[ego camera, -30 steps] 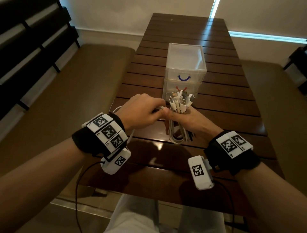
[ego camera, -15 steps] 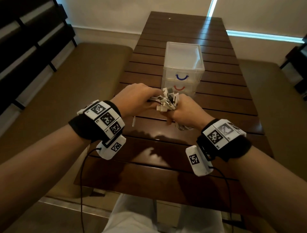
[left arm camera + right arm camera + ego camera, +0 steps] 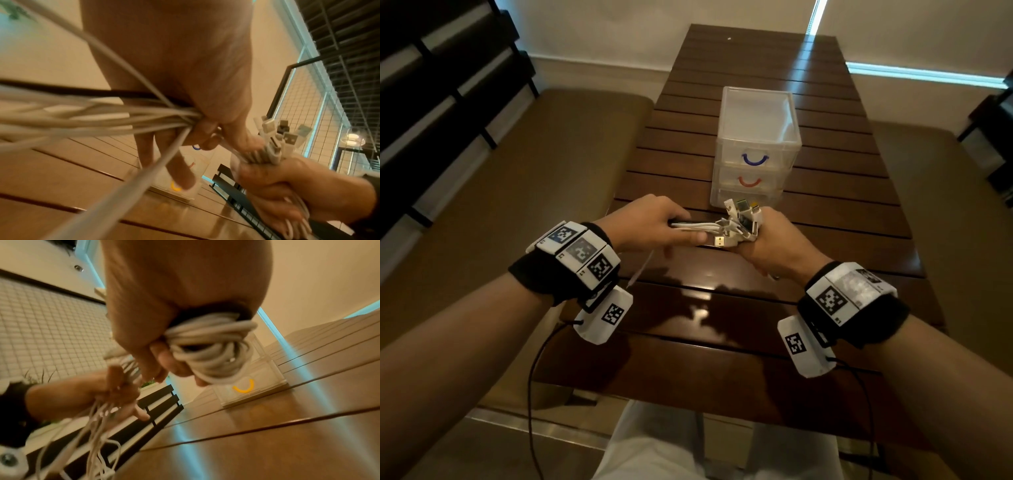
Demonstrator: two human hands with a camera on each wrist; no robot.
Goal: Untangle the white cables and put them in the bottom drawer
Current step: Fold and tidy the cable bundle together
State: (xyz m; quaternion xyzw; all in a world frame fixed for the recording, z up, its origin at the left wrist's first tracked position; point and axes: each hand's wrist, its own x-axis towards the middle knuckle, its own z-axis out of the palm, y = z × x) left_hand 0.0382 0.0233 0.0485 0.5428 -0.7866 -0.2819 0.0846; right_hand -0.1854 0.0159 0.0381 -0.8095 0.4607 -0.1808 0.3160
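- Your right hand (image 3: 774,245) is fisted around the white cables (image 3: 709,228), with the plug ends (image 3: 743,219) fanning up out of the top of the fist.
- In the right wrist view the same fist wraps a coil of cable loops (image 3: 213,352) under the palm.
- Your left hand (image 3: 654,222) pinches a run of strands just left of the plugs, thumb and fingers curled on them; two fingers (image 3: 179,165) hang straighter below.
- Loose strands (image 3: 98,434) trail down from your left hand toward the near edge of the desk (image 3: 722,308).
- Both hands sit above the desk's near half, close together.
- The clear drawer unit (image 3: 756,137) stands at the desk's middle, just beyond the plugs, all drawers closed.
- The bottom drawer (image 3: 252,391) carries a yellow curved handle; blue (image 3: 755,160) and red (image 3: 750,181) handles sit above it.
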